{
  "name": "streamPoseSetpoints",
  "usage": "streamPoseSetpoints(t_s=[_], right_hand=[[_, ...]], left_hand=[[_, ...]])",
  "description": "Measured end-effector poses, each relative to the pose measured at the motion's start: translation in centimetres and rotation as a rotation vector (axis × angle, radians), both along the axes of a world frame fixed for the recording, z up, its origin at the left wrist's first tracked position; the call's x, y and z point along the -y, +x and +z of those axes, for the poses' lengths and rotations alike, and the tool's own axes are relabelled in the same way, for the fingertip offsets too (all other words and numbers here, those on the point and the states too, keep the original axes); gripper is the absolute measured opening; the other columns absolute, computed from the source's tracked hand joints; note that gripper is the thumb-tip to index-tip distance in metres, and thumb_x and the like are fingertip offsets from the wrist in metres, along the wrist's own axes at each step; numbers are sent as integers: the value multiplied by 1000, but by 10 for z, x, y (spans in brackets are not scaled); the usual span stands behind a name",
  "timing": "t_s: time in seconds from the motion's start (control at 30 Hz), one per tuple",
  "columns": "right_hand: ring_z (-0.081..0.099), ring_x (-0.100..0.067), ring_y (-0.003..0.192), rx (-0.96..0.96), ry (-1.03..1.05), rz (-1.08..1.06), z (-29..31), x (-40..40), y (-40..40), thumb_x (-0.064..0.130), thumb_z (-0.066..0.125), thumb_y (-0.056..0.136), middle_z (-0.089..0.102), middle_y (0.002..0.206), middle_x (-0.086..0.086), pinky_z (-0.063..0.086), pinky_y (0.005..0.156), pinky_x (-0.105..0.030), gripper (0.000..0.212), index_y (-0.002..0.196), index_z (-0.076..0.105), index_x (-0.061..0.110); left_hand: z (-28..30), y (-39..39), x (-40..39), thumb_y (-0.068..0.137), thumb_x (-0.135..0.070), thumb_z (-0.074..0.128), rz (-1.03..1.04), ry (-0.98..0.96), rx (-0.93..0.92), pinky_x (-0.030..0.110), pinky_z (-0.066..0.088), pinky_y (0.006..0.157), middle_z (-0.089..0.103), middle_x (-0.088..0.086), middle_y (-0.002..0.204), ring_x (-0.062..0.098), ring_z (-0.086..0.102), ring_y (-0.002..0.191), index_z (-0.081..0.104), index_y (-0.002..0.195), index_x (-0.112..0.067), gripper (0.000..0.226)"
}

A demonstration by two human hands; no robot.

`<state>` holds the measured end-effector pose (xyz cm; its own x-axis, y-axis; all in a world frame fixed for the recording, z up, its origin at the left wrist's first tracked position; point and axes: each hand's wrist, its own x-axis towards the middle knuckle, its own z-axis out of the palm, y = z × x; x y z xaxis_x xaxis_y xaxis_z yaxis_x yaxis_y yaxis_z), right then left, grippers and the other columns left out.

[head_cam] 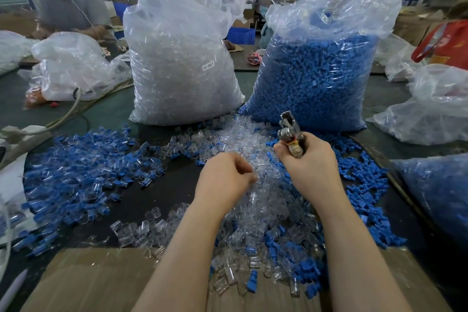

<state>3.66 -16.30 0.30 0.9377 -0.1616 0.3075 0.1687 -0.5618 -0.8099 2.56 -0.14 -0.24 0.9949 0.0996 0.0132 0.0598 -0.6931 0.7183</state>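
My right hand (310,159) grips a small metal hand tool (288,129) whose jaws point up and away from me. My left hand (225,175) has its fingers curled into a heap of clear plastic caps (260,200) in the middle of the table; whether it pinches one is hidden by the fingers. Loose blue plastic pieces (364,185) lie to the right of the heap. To the left spreads a pile of assembled blue-and-clear parts (83,175).
A big bag of clear caps (182,58) and a big bag of blue pieces (319,71) stand behind the heap. Smaller bags lie at left (73,66) and right (430,109). A cardboard sheet (96,278) covers the near edge. Another person (68,0) works at far left.
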Motion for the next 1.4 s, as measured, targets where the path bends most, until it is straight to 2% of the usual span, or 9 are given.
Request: streamPoseSetpoints(t_s=[0.1,0.3,0.4,0.47,0.7,0.87,1.03,1.13,1.4], right_hand=[[51,-10,58,-12,-6,8,0,0,1,36,68,88,57,61,7,36,54,-30,23,73,57,23],[50,-15,60,-11,-11,20,0,-1,0,36,67,89,56,63,5,39,58,-33,24,73,57,20],[51,-15,61,-7,-8,25,0,-1,1,36,67,89,57,64,5,41,59,-34,24,74,57,19],[51,-15,61,-7,-7,28,1,-2,1,36,68,89,57,64,5,41,59,-35,24,75,58,19],[54,-11,62,0,15,50,2,-4,-1,34,69,88,60,66,5,43,59,-32,19,79,61,19],[51,-11,59,-3,45,78,3,-5,-1,33,69,88,58,64,5,43,59,-33,20,79,62,17],[48,-5,55,11,56,91,3,-5,-2,33,70,88,56,62,8,40,56,-30,19,76,59,23],[50,-6,58,26,72,94,4,-5,-3,33,69,88,58,65,7,41,58,-29,18,77,60,23],[52,-1,58,53,119,111,6,-12,-3,31,72,87,60,61,12,41,56,-26,18,74,60,27]], left_hand=[[-2,1,0,84,-30,77,6,0,17,21,49,60,66,-14,68,1,62,66,68,73,-30,14],[0,0,0,90,-25,69,26,-118,78,21,47,63,66,-11,75,4,63,72,65,79,-28,11],[4,0,2,92,-15,64,61,-461,62,29,57,65,72,-2,78,14,71,72,64,86,-19,8],[9,0,3,95,-8,61,51,-710,16,22,56,61,74,5,83,13,73,71,63,95,-10,3],[15,-1,-3,94,-6,61,-25,-1095,-73,21,58,68,72,5,77,11,70,72,69,107,-7,15],[16,-2,-4,89,-2,65,-50,-1168,-103,21,58,67,74,10,82,14,72,76,68,107,-5,18],[17,-3,-6,62,-16,82,28,-1107,-47,21,58,68,73,3,76,11,70,71,69,85,-10,26],[17,-3,-4,69,-14,83,99,-1060,-22,17,55,59,71,-3,66,4,64,58,71,78,-14,14],[22,-6,0,81,-2,75,83,-1054,25,23,59,65,76,11,82,16,73,72,69,88,-7,11]])
